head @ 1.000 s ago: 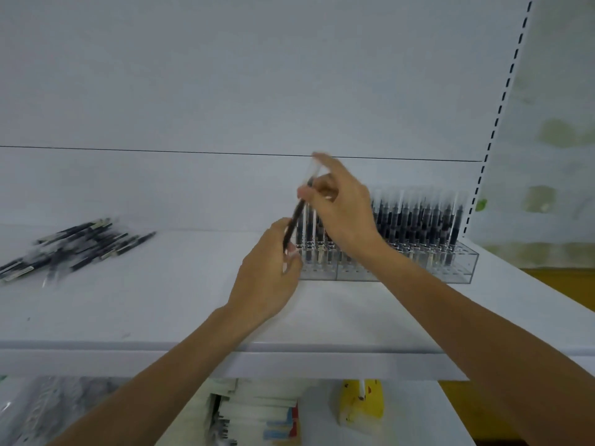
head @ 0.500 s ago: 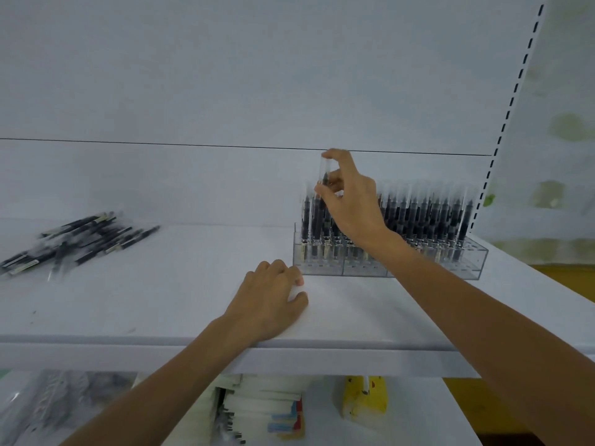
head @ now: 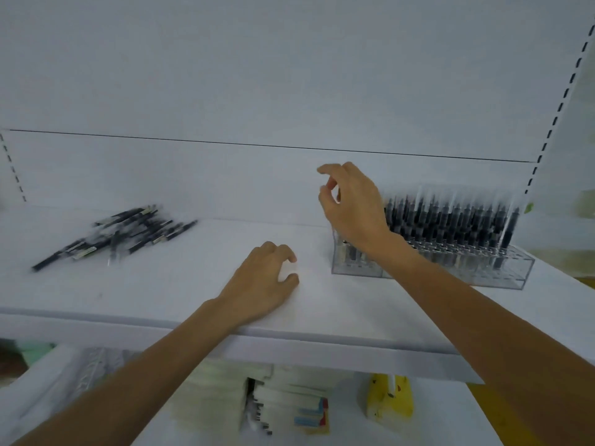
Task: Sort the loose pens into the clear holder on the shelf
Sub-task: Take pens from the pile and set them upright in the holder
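Left hand [head: 260, 281] is rested on the shelf [head: 193, 300] near its front edge, fingers loosely curled, nothing held. Right hand [head: 354, 207] has been lifted off the left end of the clear holder [head: 483, 272], fingers apart, empty: the pen pinched a moment ago is now seated. Loose pens [head: 119, 235] remain piled far left, so another pickup is likely needed.

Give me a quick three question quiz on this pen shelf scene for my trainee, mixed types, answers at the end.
1. Fill in: the right hand hovers over the ____ end of the clear plastic pen holder.
2. True or false: the left hand grips a pen.
3. The pile of loose black pens lies: A) left of the left hand; B) inside the holder; C) right of the holder.
Key: 1 left; 2 false; 3 A.
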A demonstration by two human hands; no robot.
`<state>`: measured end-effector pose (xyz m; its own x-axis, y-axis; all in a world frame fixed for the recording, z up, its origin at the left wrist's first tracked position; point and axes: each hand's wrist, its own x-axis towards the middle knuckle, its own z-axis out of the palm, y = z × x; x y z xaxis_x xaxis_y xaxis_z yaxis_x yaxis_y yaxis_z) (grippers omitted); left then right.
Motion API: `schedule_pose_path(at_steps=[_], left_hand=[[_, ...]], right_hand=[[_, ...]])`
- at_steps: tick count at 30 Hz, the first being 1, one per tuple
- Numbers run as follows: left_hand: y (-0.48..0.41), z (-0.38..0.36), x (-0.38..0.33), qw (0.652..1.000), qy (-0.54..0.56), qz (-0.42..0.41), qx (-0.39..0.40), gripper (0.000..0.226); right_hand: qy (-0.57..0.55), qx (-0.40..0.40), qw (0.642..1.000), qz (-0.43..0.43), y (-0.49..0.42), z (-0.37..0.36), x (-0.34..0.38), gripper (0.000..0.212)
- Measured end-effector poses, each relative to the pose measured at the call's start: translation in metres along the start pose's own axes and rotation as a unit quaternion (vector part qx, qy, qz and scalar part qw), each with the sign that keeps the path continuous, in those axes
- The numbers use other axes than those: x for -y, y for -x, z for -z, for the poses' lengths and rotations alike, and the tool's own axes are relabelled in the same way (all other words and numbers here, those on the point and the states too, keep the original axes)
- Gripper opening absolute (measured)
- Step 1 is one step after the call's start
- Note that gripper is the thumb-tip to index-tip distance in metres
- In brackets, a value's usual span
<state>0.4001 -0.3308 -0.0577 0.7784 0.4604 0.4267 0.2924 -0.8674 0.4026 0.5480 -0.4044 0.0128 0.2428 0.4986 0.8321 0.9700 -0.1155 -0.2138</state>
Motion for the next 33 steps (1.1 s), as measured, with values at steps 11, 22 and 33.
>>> schedule_pose_path(at_steps=[11, 22, 33], left_hand=[[0.124, 0.159, 0.139, 0.962, -0.039, 0.198, -0.186, 0.018], [0.086, 0.183, 0.245, 0.965, -0.064, 0.220, -0.128, 0.011], [0.012, 0.181, 0.338, 0.973, -0.071, 0.219, 0.023, 0.031]], right_hand=[[-0.143, 0.243, 0.958, 0.050, -0.013, -0.148, 0.175, 0.027], [-0.185, 0.273, 0.944, 0.031, -0.072, -0.234, 0.202, 0.027], [-0.155, 0.335, 0.929, -0.012, -0.125, -0.315, 0.195, 0.031]])
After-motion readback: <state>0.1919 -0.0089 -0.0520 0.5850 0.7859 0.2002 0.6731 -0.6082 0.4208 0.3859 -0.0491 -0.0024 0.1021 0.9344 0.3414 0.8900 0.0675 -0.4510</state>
